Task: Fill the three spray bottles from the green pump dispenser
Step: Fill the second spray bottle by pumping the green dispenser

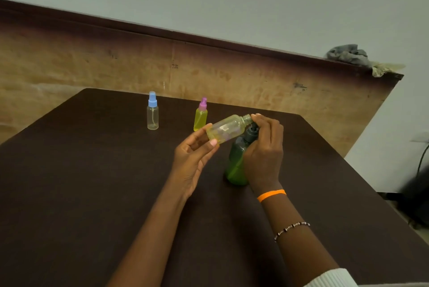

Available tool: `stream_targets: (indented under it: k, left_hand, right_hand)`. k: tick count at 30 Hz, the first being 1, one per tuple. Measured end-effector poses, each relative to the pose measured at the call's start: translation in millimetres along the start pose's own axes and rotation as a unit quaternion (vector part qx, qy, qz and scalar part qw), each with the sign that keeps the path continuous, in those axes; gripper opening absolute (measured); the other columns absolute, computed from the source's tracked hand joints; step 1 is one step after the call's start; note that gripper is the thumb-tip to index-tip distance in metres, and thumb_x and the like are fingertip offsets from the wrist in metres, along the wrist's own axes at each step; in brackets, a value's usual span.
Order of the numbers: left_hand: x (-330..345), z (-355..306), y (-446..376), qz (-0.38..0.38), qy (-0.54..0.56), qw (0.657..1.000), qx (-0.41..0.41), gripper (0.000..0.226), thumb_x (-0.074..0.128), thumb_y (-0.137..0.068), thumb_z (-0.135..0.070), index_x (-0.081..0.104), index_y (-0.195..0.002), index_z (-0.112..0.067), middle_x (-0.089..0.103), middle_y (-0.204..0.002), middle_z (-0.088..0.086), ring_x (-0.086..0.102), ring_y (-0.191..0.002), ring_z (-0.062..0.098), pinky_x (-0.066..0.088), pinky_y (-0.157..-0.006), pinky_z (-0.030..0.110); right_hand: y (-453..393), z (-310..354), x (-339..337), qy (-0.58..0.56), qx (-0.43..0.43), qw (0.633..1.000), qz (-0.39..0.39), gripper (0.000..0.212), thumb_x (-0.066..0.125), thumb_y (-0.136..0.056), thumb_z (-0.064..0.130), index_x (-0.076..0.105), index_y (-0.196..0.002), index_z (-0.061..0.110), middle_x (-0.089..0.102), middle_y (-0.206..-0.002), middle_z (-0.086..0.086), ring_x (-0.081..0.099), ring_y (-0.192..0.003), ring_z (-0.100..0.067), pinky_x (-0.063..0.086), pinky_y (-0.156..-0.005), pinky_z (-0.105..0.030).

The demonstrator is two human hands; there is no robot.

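The table [92, 193] is dark brown, matte, flat, with rounded far corners. Behind it stands a worn tan board [116, 70] with a dark top edge; a crumpled grey rag [348, 54] lies on that edge.

The dispenser [236, 165], a translucent green plastic cylinder with a dark pump head, stands upright near the table's centre. The right hand [264, 152] is curled around its pump head, fingers on top. An orange band [271, 194] and a beaded bracelet [291, 228] circle that wrist.

The left hand [197, 159] pinches the base of an uncapped bottle [228, 128], clear yellowish plastic, tilted nearly horizontal, its threaded neck beside the pump head.

Farther back on the table stand two capped bottles, both upright: a yellow-filled one with a pink sprayer [200, 116], and a clear one with a blue sprayer [152, 112] well apart to its left.
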State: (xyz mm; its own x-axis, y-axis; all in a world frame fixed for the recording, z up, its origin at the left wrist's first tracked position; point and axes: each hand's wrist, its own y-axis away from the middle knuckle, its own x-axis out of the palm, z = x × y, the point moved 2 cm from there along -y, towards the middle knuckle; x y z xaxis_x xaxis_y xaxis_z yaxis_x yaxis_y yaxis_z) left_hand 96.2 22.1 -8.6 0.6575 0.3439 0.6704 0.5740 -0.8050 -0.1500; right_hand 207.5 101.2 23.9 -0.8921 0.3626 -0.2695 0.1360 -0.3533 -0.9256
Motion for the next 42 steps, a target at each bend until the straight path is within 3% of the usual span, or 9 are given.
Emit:
stream_targets:
  k: [8, 12, 23, 28, 33, 37, 42]
  left_hand:
    - [1, -1, 0, 0.013, 0.011, 1.0, -0.002, 0.04, 0.056, -0.079, 0.008, 0.061, -0.112, -0.015, 0.067, -0.112, 0.003, 0.065, -0.103, 0.014, 0.055, -0.08, 0.023]
    - [-1, 0, -3, 0.02, 0.012, 1.0, 0.0, 0.046, 0.061, -0.072, -0.001, 0.059, -0.117, -0.014, 0.065, -0.118, 0.005, 0.063, -0.108, 0.015, 0.054, -0.082, 0.024]
    - [0, 0, -4, 0.017, 0.013, 1.0, -0.011, 0.046, 0.061, -0.072, -0.012, 0.058, -0.118, -0.012, 0.06, -0.126, 0.011, 0.059, -0.114, 0.02, 0.055, -0.081, 0.024]
    - [0, 1, -9, 0.011, 0.021, 1.0, -0.008, 0.042, 0.06, -0.072, -0.015, 0.06, -0.114, -0.012, 0.063, -0.118, 0.009, 0.064, -0.1, 0.015, 0.055, -0.081, 0.024]
    - [1, 0, -9, -0.001, 0.027, 1.0, -0.012, 0.038, 0.061, -0.073, -0.016, 0.062, -0.11, -0.013, 0.065, -0.112, 0.008, 0.064, -0.096, 0.015, 0.055, -0.08, 0.023]
    - [3, 0, -9, 0.0, 0.028, 0.999, -0.018, 0.038, 0.062, -0.07, -0.017, 0.063, -0.108, -0.013, 0.065, -0.112, 0.008, 0.064, -0.095, 0.015, 0.055, -0.08, 0.023]
    - [1, -1, -11, -0.001, 0.024, 1.0, -0.014, 0.043, 0.063, -0.07, -0.018, 0.061, -0.112, -0.011, 0.066, -0.108, 0.007, 0.065, -0.088, 0.011, 0.055, -0.08, 0.023]
  right_hand:
    - [-18, 1, -7, 0.049, -0.015, 0.998, 0.029, 0.034, 0.034, -0.077, 0.002, 0.065, -0.091, 0.0, 0.06, -0.086, -0.012, 0.047, -0.084, -0.023, 0.047, -0.061, -0.032]
    - [-8, 2, -3, 0.046, 0.006, 0.999, -0.009, 0.036, 0.037, -0.076, -0.003, 0.066, -0.096, 0.001, 0.061, -0.088, -0.012, 0.043, -0.082, -0.018, 0.044, -0.058, -0.029]
    - [-19, -2, -9, 0.051, -0.013, 0.998, 0.024, 0.031, 0.041, -0.077, 0.0, 0.066, -0.093, 0.004, 0.061, -0.085, -0.008, 0.041, -0.083, -0.019, 0.045, -0.06, -0.032]
    - [-5, -4, -1, 0.073, -0.001, 0.997, -0.016, 0.033, 0.04, -0.079, -0.005, 0.067, -0.097, 0.005, 0.062, -0.086, -0.009, 0.045, -0.077, -0.019, 0.04, -0.061, -0.033]
    - [-13, -3, -6, 0.102, -0.014, 0.995, 0.003, 0.03, 0.04, -0.079, 0.0, 0.067, -0.092, 0.008, 0.061, -0.082, -0.006, 0.043, -0.079, -0.02, 0.031, -0.067, -0.03]
    - [-25, -5, -9, 0.093, -0.022, 0.995, 0.017, 0.029, 0.04, -0.078, 0.005, 0.067, -0.087, 0.01, 0.062, -0.081, -0.004, 0.041, -0.082, -0.02, 0.03, -0.07, -0.031]
    - [-5, -2, 1, 0.065, 0.015, 0.998, -0.021, 0.035, 0.039, -0.078, -0.004, 0.067, -0.097, 0.005, 0.063, -0.089, -0.009, 0.043, -0.083, -0.02, 0.032, -0.068, -0.027]
